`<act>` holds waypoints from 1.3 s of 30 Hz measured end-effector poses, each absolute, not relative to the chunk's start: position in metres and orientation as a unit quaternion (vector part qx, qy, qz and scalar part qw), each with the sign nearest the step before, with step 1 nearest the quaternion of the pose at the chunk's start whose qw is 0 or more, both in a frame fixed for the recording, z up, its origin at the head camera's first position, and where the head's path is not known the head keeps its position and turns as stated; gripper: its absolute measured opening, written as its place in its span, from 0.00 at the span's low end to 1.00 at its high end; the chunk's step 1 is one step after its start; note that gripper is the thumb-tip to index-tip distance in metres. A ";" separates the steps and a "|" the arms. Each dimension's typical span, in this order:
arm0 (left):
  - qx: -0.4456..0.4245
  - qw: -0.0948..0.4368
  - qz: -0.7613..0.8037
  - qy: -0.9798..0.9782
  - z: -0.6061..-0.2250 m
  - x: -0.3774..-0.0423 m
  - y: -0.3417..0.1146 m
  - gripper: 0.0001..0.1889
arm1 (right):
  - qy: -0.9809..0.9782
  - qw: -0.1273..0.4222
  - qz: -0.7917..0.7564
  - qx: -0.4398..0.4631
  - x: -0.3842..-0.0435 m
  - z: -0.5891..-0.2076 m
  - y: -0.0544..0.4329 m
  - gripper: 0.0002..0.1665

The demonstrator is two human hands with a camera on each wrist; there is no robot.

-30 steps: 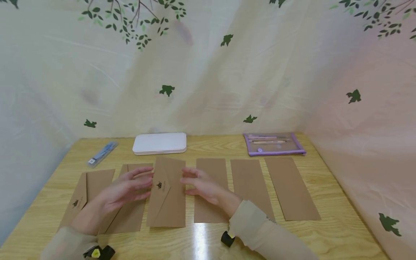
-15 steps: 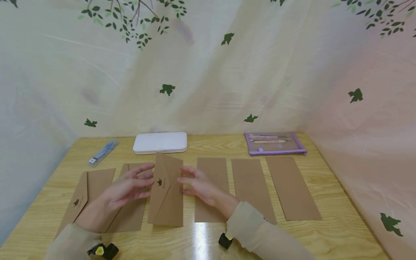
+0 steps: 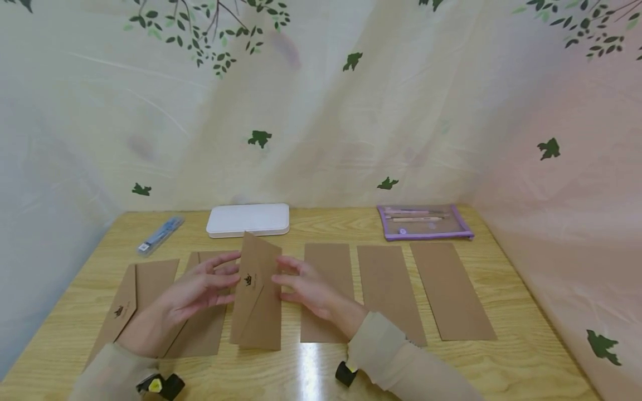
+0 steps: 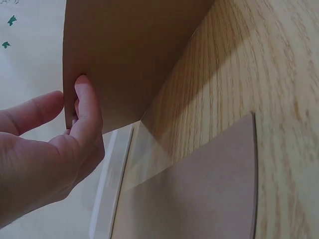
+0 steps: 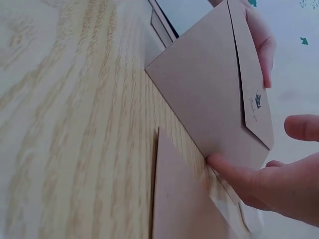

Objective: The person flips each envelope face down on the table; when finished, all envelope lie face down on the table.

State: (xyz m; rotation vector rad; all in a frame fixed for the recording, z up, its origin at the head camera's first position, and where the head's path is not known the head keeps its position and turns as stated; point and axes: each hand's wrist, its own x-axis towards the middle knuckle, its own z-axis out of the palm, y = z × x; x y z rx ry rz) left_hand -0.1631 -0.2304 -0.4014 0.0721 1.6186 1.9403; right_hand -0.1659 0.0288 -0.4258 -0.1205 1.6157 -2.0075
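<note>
A brown kraft envelope [image 3: 258,295] with a pointed flap and a small dark crown print is tilted up in the middle of the row. Its left edge is raised off the table while the opposite long edge stays down on the wood. My left hand [image 3: 200,289] pinches that raised edge, thumb on the flap side and fingers [image 4: 87,107] behind. At the lower edge, my right hand [image 3: 313,289] touches the envelope [image 5: 204,89] with extended fingertips; its thumb stands apart from the paper. Part of another envelope [image 3: 200,334] lies beneath the left hand.
Left of the hands lies a flap-up envelope [image 3: 150,284]. Three plain-side-up envelopes, including one at far right [image 3: 451,292], lie to the right. Behind them are a blue pen pack [image 3: 160,236], a white case [image 3: 248,220] and a purple-edged clear pouch [image 3: 426,229].
The envelope's left edge has risen and tipped toward the right, with the left hand following slightly. The right hand has shifted a little left along with the envelope's edge.
</note>
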 end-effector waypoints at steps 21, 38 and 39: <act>0.036 0.301 0.736 0.606 -0.396 -0.162 -0.217 0.33 | 0.572 0.298 -0.760 -0.075 -0.157 -0.415 0.016 0.37; 0.071 0.314 0.729 0.604 -0.401 -0.163 -0.209 0.29 | 0.571 0.290 -0.761 -0.104 -0.156 -0.416 0.015 0.35; 0.072 0.314 0.730 0.603 -0.402 -0.163 -0.209 0.29 | 0.569 0.289 -0.763 -0.102 -0.156 -0.416 0.015 0.35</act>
